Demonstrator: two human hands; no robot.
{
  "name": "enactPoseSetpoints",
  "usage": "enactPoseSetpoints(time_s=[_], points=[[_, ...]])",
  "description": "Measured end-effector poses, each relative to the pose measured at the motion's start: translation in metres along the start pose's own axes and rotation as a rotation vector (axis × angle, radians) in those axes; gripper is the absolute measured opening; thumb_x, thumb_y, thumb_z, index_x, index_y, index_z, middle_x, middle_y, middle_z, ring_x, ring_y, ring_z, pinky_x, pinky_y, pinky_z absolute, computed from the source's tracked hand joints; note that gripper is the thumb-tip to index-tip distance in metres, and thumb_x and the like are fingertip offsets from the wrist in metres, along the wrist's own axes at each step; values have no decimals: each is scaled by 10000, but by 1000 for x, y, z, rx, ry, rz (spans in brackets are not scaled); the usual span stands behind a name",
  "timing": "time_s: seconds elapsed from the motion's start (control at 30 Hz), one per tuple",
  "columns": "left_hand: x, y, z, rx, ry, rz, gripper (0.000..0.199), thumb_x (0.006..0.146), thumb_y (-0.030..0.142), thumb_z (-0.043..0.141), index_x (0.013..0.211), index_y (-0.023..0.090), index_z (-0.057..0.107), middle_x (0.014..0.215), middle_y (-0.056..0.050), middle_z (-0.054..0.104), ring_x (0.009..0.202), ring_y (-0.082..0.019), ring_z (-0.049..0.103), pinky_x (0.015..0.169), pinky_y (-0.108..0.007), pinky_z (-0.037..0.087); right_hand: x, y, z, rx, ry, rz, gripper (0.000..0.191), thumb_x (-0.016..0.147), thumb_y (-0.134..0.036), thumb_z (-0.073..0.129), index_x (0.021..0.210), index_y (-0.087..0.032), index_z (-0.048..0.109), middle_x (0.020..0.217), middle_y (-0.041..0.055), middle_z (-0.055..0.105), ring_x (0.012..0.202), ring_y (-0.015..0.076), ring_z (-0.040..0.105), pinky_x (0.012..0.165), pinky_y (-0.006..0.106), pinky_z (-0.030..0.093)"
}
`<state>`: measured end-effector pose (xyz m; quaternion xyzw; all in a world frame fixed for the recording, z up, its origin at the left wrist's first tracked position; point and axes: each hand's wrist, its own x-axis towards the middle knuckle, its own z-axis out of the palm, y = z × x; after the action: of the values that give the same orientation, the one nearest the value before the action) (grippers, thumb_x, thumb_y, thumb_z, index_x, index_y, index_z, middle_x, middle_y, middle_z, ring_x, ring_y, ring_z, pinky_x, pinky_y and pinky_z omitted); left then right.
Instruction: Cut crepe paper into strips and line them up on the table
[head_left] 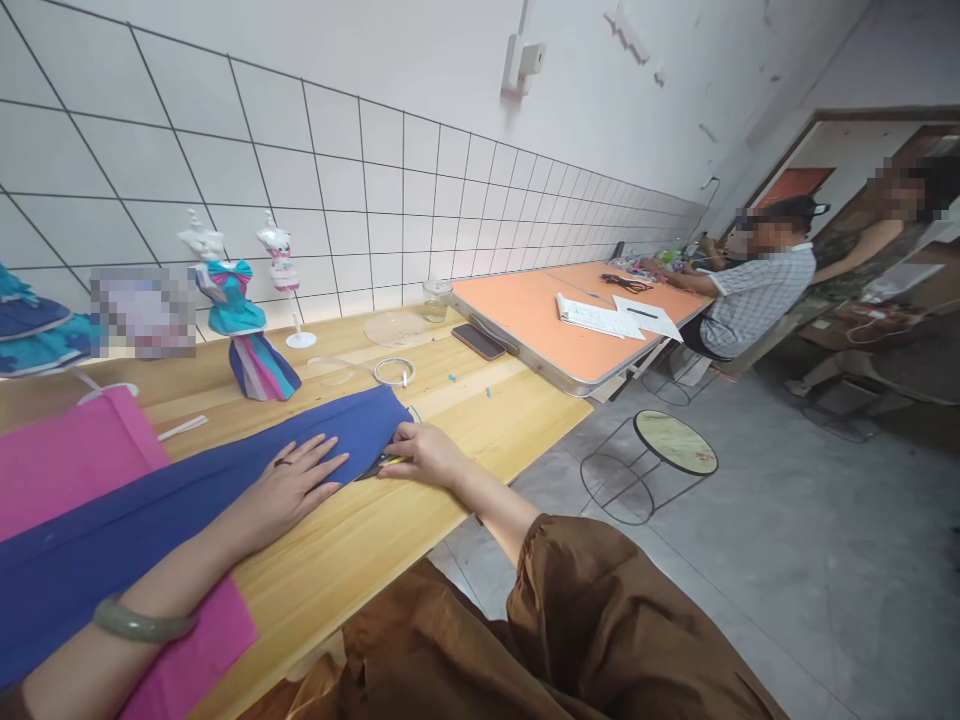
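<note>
A long piece of blue fabric (217,480) stretches across the wooden table from the left edge to my right hand. My left hand (296,480) lies flat on it with the fingers spread, a ring on one finger and a green bangle at the wrist. At the fabric's right end, my right hand (427,455) is closed around scissors (373,467), of which a dark blade and a bit of yellow show. The blades are at the cloth's near edge; the handles are mostly hidden by my fingers. Pink fabric (82,445) lies partly under the blue one.
Small dress forms in doll clothes, one with a teal dress (237,305), stand along the tiled wall. A tape roll (394,372), a phone (478,341) and a glass jar (436,298) lie beyond the fabric. An orange table (525,300) adjoins; people are at its far end. A stool (675,441) stands right.
</note>
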<state>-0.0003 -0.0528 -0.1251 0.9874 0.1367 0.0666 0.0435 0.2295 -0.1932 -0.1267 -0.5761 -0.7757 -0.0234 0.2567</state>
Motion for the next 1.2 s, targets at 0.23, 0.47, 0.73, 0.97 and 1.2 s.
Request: enactPoseSetpoints(time_s=[0.23,0.47,0.73,0.97,1.2], points=[[-3,1,-2,29,-9,8,437,884,520,302,1290,398,407,1437,21,300,1350,-208,184,1073,-450,143,1,-2,-1,16,-10,4,429,804,-550,488,963,-197,671,857,58,580,769,145,539,692,253,407],[-4,0,0,-36,-23,4,435,882,535,303,1284,405,410,1435,-5,311,1344,-219,200,1061,-474,173,1,-5,-5,47,-37,17,413,793,-518,527,997,-188,668,883,66,582,794,149,548,717,251,426],[-11,12,-11,-83,-29,-18,441,905,511,245,1278,373,434,1434,-12,317,1343,-214,197,1076,-461,147,2,-5,-13,162,-74,3,379,808,-456,545,1038,-179,664,855,78,579,730,150,570,672,271,466],[-15,10,-7,-162,4,-16,440,912,500,225,1268,362,445,1435,-5,315,1351,-213,162,1082,-454,116,8,-5,-12,193,-123,-34,326,829,-405,538,1063,-209,650,946,103,617,843,192,599,733,312,492],[-17,9,-5,-184,27,-3,433,913,488,245,1272,347,442,1441,-16,303,1351,-210,163,1084,-436,114,5,2,-14,149,-145,9,297,806,-402,568,1006,-197,644,936,99,636,828,207,624,716,317,518]])
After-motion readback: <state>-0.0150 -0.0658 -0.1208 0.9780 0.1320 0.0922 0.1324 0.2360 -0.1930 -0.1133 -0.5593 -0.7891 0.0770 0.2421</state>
